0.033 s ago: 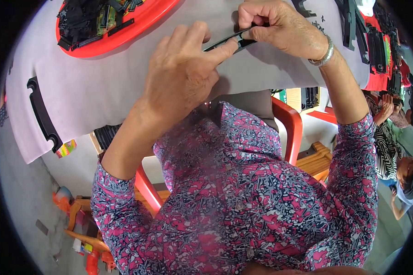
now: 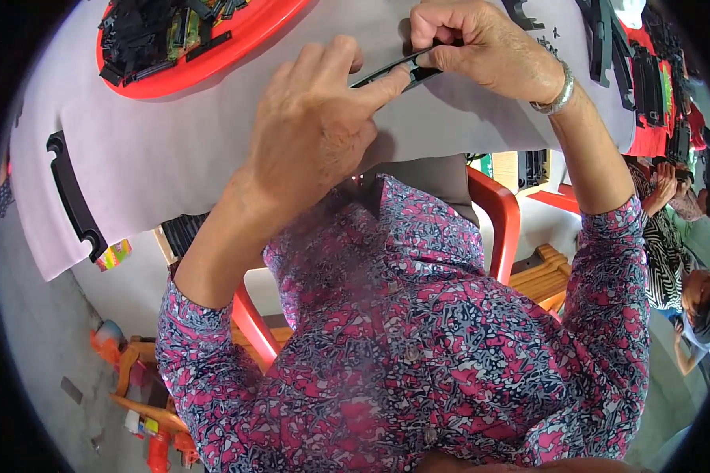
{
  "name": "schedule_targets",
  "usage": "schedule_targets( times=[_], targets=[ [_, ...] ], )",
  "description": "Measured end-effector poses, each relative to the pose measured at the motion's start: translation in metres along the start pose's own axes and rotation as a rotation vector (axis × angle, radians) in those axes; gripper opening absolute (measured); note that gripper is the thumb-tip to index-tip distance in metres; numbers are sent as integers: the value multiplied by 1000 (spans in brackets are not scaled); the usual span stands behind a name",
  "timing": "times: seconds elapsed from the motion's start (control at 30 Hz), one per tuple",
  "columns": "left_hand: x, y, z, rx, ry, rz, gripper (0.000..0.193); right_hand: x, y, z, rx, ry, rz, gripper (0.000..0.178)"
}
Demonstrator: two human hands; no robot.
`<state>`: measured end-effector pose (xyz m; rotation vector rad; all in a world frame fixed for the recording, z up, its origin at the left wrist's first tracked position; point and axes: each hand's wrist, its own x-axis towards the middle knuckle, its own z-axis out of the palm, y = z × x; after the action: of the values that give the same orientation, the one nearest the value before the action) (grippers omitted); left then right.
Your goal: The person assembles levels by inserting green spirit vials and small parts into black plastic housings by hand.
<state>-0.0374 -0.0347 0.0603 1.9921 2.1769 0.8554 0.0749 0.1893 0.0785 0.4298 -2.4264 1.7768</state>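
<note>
A long, narrow black plastic strip is held over the table between my two hands. My right hand pinches its right end between thumb and bent fingers. The index finger of my left hand presses along the strip near its middle, while the other fingers are raised and curled. Part of the strip lies hidden behind that index finger. Whether a small piece sits under the fingertips, I cannot tell. A black plastic piece with hooked, notched ends lies on the table's left side.
A red tray heaped with small black parts stands at the far left on the pale tablecloth. Long black pieces lie at the far right. A red chair is around me. Other people sit at the right.
</note>
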Motion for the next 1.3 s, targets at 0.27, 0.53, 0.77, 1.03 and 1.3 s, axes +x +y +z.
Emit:
schedule_targets(
  times=[0.27, 0.53, 0.77, 1.03, 1.3],
  targets=[
    [-2, -2, 0, 21, 0, 1, 42, 8, -24, 7, -193, 30, 553, 12],
    [-2, -5, 2, 2, 0, 36, 42, 5, -22, 9, -160, 55, 537, 12],
    [-2, -5, 4, 0, -7, 41, 44, 1, -5, 11, -267, 68, 209, 12],
    [-6, -5, 5, 43, -16, 53, 45, 4, -20, 16, -298, 55, 482, 11],
    [-4, -2, 5, -4, 11, 41, 43, 7, -23, 12, -425, -3, 471, 11]
  ],
)
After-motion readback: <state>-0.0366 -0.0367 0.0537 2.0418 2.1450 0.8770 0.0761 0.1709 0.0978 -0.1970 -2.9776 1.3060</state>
